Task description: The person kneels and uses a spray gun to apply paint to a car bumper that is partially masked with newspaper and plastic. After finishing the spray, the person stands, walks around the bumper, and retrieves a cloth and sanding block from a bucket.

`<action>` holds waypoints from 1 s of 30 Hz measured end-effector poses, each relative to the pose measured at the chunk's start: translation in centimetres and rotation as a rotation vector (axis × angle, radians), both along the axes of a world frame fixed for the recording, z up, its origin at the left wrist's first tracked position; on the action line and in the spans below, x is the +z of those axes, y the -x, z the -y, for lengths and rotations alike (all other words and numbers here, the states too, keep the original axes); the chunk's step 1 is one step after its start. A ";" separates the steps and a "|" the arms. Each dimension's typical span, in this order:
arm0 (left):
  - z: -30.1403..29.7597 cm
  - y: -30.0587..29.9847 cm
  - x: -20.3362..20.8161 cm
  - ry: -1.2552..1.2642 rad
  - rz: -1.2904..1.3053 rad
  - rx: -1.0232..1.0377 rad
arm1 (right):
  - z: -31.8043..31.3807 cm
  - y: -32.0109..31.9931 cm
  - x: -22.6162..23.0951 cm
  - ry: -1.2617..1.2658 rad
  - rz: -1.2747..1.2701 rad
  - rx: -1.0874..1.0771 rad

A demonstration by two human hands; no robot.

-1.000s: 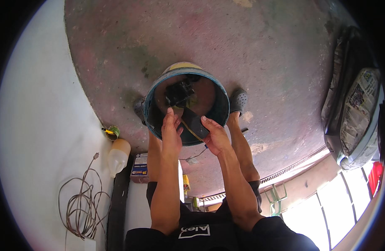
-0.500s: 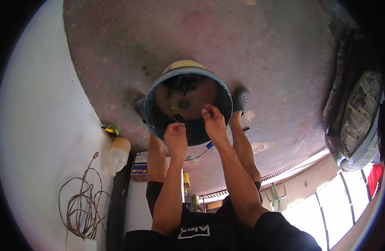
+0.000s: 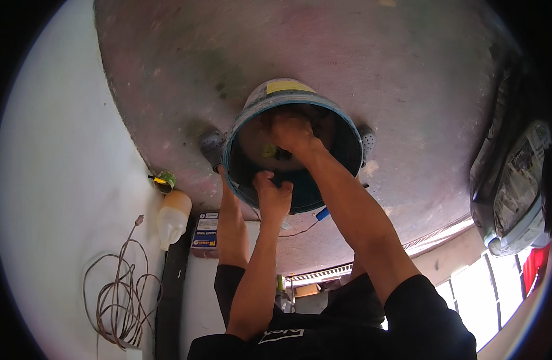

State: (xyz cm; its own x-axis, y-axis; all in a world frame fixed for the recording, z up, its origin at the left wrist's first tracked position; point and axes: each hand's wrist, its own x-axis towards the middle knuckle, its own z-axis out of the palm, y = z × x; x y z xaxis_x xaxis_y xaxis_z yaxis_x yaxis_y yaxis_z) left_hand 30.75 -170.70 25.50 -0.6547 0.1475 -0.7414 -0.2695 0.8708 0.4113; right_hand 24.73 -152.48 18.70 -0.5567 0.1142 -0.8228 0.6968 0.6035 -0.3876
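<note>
A round bucket [image 3: 258, 96] with a blue rim, pale outer wall and a yellow patch stands between my feet. My right hand [image 3: 293, 132] reaches deep inside it; shadow hides the fingertips, so whatever they touch cannot be made out. At the near rim is my left hand [image 3: 272, 195], its fingers curled and the thumb to one side. Anything in that grip is hidden. Murky liquid seems to fill the bucket's bottom, where a yellow-green object [image 3: 269, 150] lies beside a small dark object [image 3: 282, 154].
Along the white wall stand a green can [image 3: 166, 181], a plastic jug [image 3: 173, 217] of amber liquid and a blue-and-white box [image 3: 205, 230]. A coiled cord [image 3: 120, 300] hangs there. Something covered with newspaper [image 3: 519, 186] sits at far right. A blue-handled tool [image 3: 323, 213] lies behind the bucket's near side.
My right hand has gone from above the near rim to deep inside the bucket. My left hand stays by the near rim; the dark piece seen at its fingers no longer shows clearly.
</note>
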 end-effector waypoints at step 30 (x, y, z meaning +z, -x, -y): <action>-6.9 6.2 -11.8 -0.427 0.668 0.878 | 1.3 -6.5 0.6 0.116 -0.176 -0.826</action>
